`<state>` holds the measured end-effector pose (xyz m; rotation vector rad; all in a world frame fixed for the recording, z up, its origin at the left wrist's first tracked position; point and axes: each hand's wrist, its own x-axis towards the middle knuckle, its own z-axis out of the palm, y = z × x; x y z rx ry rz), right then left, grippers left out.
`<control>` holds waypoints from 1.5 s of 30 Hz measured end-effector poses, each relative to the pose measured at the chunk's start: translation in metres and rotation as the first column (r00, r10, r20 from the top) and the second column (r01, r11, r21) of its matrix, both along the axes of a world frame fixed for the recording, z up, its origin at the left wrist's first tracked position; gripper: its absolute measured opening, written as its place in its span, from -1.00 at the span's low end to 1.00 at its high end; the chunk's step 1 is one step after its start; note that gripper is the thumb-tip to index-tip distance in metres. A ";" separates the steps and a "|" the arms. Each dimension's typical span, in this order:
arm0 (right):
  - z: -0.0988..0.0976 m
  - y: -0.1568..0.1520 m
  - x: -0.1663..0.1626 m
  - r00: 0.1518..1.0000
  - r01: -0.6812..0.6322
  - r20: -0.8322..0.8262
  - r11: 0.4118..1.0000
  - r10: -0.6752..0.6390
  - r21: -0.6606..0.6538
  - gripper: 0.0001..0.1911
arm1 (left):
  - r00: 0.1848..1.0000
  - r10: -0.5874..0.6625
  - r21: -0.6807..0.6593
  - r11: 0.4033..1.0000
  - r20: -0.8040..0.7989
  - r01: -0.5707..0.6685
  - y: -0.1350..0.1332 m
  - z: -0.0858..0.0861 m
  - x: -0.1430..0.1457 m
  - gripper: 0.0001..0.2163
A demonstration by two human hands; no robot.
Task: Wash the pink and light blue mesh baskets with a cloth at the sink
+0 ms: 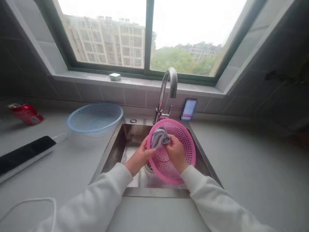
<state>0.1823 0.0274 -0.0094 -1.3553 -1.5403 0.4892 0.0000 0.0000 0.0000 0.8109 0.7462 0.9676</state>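
Left hand: the left hand (138, 158), at the middle of the frame, grips the left rim of the pink colander (180, 151), fingers curled round its edge.
Right hand: the right hand (177, 154) lies inside the colander's bowl, fingers pinched on a grey cloth (159, 136) and pressing it against the perforated wall near the upper left rim.
Pink colander: held tilted over the steel sink (125, 141), its open side turned toward the camera, at the centre of the frame and just below the tap.
Tap: a curved chrome tap (166, 90) stands behind the sink, its spout above the colander's top edge; no water visible.
Blue colander: a pale blue colander (95, 117) sits upright on the counter (241, 167), just left of the sink.
Left of frame: a red can (26, 113) lies on its side at the far left; a dark flat device (24, 154) with a white cable rests below it.
Window sill: a small white block (115, 76) sits on the sill, upper left of centre.
Behind the tap: a blurred-out upright rectangle (189, 109) leans on the tiles.
Sleeves: both arms wear white sleeves (96, 199).
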 end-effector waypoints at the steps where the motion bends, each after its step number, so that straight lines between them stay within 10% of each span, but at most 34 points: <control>1: -0.001 -0.002 -0.002 0.995 -0.102 0.021 0.994 0.101 0.030 -0.63 | 1.000 -0.008 -0.005 1.000 0.015 0.008 0.000 -0.001 0.000 -0.18; 5: -0.012 -0.007 -0.007 0.906 -0.402 0.149 0.916 0.396 0.012 -0.08 | 0.999 -0.027 -0.012 1.000 0.018 0.027 0.000 -0.005 -0.003 -0.28; 9: -0.031 -0.006 -0.011 0.869 -0.419 0.260 0.906 0.420 -0.065 0.24 | 0.997 -0.076 -0.002 0.997 -0.027 0.076 0.001 -0.008 -0.005 -0.35; 15: -0.030 0.006 -0.016 0.935 -0.271 0.248 0.962 0.252 0.046 -0.03 | 0.985 -0.158 -0.003 0.987 -0.067 0.158 0.000 -0.012 -0.006 -0.27; 19: -0.022 0.013 -0.010 0.984 -0.148 -0.092 0.989 0.150 0.032 -0.24 | 0.990 -0.134 0.029 0.990 -0.041 0.135 -0.002 -0.010 -0.009 -0.22; 25: -0.022 0.021 0.010 0.835 -0.051 -0.544 0.973 -0.082 -0.225 -0.33 | 0.997 -0.044 0.055 0.997 -0.066 0.047 0.005 -0.019 -0.016 -0.08; 35: -0.029 0.021 -0.001 0.970 -0.020 -0.237 0.960 -0.048 -0.279 -0.40 | 0.936 0.021 0.264 0.961 -0.352 0.078 0.003 -0.030 -0.006 -0.11; 45: -0.015 0.009 -0.006 0.994 0.104 0.000 0.957 -0.108 -0.269 -0.06 | 0.903 0.047 0.335 0.936 -0.428 0.111 -0.002 -0.028 -0.004 -0.13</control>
